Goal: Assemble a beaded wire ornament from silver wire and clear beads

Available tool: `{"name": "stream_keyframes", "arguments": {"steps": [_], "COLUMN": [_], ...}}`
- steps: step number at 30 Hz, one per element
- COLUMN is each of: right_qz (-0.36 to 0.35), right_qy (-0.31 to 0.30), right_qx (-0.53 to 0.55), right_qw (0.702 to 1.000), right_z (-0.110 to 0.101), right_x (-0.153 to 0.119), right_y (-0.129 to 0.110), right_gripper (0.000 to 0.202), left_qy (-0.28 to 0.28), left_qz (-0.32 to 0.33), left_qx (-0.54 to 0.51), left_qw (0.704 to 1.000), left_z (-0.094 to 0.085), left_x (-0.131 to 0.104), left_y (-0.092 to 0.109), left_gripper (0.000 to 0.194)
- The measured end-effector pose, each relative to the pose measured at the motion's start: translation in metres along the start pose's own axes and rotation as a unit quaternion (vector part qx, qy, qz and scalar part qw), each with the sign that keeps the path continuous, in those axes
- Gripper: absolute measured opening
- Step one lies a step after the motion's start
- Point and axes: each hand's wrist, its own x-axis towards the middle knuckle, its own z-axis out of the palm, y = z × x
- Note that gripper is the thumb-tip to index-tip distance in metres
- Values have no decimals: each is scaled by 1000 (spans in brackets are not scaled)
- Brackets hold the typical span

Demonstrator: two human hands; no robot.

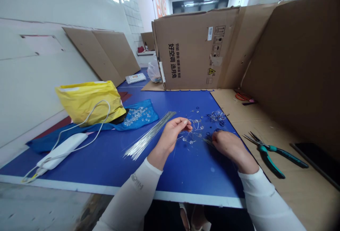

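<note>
My left hand is closed in a pinch above the blue table, at the left edge of a loose ring of wire and clear beads. What its fingertips hold is too small to make out. To the right, my right hand has its fingers curled down near the table, beside thin wire pieces and small dark rings; its fingertips are hidden. Behind it lies a cluster of beaded wire. A bundle of straight silvery wires rests left of my left hand.
Clear beads lie on a blue cloth beside a yellow bag. A white power strip with its cord is at the left. Pliers, scissors and a dark flat object lie right. Cardboard stands behind.
</note>
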Motion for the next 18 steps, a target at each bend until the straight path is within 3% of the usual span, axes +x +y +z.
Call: {"name": "stream_keyframes", "arguments": {"steps": [11, 18], "right_qz": [10, 13], "right_qy": [-60, -69], "right_qx": [-59, -41], "right_qw": [996, 997], "right_z": [-4, -8], "right_x": [4, 2], "right_y": [-4, -3], "right_gripper": [32, 21], "left_qy": [-19, -28], "left_qz": [-23, -44], "left_qx": [-5, -33], "left_qw": [1000, 998], "left_z": [-2, -5], "left_x": [1, 1], "left_y": [-3, -4], "left_gripper": [21, 26]}}
